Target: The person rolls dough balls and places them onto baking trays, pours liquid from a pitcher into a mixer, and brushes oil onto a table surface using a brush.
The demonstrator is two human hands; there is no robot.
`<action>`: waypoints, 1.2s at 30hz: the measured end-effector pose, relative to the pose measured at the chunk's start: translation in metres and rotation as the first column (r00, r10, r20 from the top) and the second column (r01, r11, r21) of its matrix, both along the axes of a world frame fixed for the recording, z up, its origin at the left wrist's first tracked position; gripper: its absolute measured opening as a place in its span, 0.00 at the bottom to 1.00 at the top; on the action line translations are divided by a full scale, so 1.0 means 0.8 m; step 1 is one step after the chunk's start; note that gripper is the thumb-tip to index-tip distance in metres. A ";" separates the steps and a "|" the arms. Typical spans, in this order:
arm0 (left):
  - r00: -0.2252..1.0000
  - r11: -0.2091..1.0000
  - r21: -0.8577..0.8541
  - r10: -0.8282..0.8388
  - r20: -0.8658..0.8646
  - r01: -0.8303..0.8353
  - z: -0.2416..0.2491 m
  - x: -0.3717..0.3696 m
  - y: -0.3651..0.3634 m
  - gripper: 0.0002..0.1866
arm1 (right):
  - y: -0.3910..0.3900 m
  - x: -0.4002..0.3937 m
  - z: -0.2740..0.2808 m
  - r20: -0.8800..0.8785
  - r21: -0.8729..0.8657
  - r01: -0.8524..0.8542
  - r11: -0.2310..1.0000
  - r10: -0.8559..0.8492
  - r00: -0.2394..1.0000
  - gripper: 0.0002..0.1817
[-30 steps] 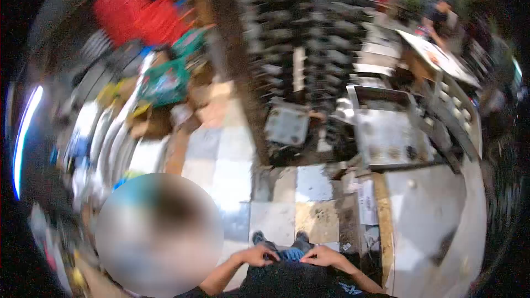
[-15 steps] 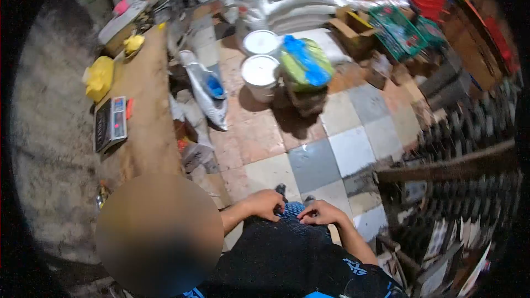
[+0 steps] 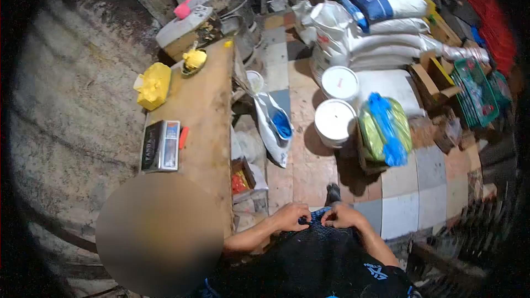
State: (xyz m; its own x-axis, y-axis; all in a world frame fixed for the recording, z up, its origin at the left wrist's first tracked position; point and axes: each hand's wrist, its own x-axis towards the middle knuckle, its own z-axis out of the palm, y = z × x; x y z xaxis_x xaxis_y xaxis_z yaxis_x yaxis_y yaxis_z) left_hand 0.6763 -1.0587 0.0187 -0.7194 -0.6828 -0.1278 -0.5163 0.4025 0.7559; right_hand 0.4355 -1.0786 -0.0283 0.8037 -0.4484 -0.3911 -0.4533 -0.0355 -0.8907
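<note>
My left hand (image 3: 292,216) is at the waist, its fingers curled and pinched at the hem of the black shirt (image 3: 314,265). Close to its right, my right hand (image 3: 341,215) also pinches at the cloth. A strip of blue patterned fabric (image 3: 317,218) shows between the two hands. Both hands are empty of any other visible object. Below the fabric a dark shoe (image 3: 333,194) shows on the tiled floor.
A wooden table (image 3: 207,96) on the left bears a scale (image 3: 161,146) and a yellow bag (image 3: 153,86). Ahead stand white lidded buckets (image 3: 335,120), a box topped with green and blue plastic (image 3: 386,127), an open sack (image 3: 274,127) and stacked sacks (image 3: 386,49).
The view has turned, so the table, buckets and sacks appear farther right and lower. Both hands stay at the shirt hem, a little closer together.
</note>
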 end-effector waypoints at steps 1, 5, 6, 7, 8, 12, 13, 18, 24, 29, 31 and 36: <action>1.000 0.999 -0.024 0.029 -0.005 -0.029 0.004 0.004 -0.022 0.10 | -0.034 0.009 -0.003 0.058 0.089 -0.039 0.995 0.034 0.998 0.10; 0.988 0.989 0.033 0.149 -0.036 -0.148 -0.002 0.034 -0.096 0.10 | -0.173 0.051 0.040 0.007 -0.134 -0.423 0.896 0.428 0.904 0.15; 0.988 0.989 -0.004 0.150 -0.023 -0.150 -0.002 0.042 -0.113 0.08 | -0.197 0.065 0.020 0.079 -0.143 -0.445 0.884 0.458 0.886 0.15; 0.984 0.984 -0.005 0.176 -0.028 -0.176 -0.003 0.051 -0.130 0.08 | -0.224 0.079 0.019 0.073 -0.141 -0.469 0.872 0.481 0.873 0.15; 0.972 0.971 0.072 0.230 -0.044 -0.227 -0.005 0.060 -0.147 0.08 | -0.249 0.097 0.017 0.020 -0.203 -0.508 0.837 0.523 0.852 0.14; 0.927 0.913 0.212 0.368 -0.066 -0.348 -0.025 0.115 -0.227 0.06 | -0.355 0.155 0.010 -0.020 -0.164 -0.568 0.807 0.573 0.819 0.13; 0.921 0.907 0.220 0.382 -0.068 -0.360 -0.031 0.136 -0.251 0.06 | -0.390 0.169 0.013 0.001 -0.045 -0.559 0.828 0.559 0.829 0.12; 0.835 0.819 0.213 0.550 -0.025 -0.533 -0.015 0.237 -0.403 0.14 | -0.535 0.212 0.048 0.035 0.134 -0.261 0.956 0.259 0.965 0.10; 0.754 0.755 0.004 0.654 -0.062 -0.655 -0.058 0.262 -0.632 0.17 | -0.705 0.222 -0.089 0.017 -0.071 0.409 0.910 -0.409 0.912 0.07; 0.841 0.873 0.095 0.486 -0.239 -0.478 -0.053 0.249 -0.817 0.17 | -0.838 0.198 -0.146 -0.288 -0.406 0.256 0.877 -0.389 0.875 0.18; 0.852 0.879 0.089 0.475 -0.218 -0.467 -0.080 0.274 -0.887 0.16 | -0.874 0.165 -0.222 -0.357 -0.415 0.283 0.865 -0.441 0.823 0.15; 0.827 0.822 0.118 0.562 -0.012 -0.557 -0.215 0.381 -1.013 0.18 | -0.980 0.087 -0.350 -0.157 -0.154 0.543 0.825 -0.563 0.811 0.10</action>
State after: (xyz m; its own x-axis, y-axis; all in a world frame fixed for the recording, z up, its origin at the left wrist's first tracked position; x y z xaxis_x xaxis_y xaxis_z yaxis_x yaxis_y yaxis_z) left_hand 0.9809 -1.8690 -0.1534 -0.2244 -0.9540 -0.1989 -0.5938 -0.0279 0.8041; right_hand 0.5052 -1.8625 -0.3082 0.3241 -0.8382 -0.4386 -0.5793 0.1907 -0.7925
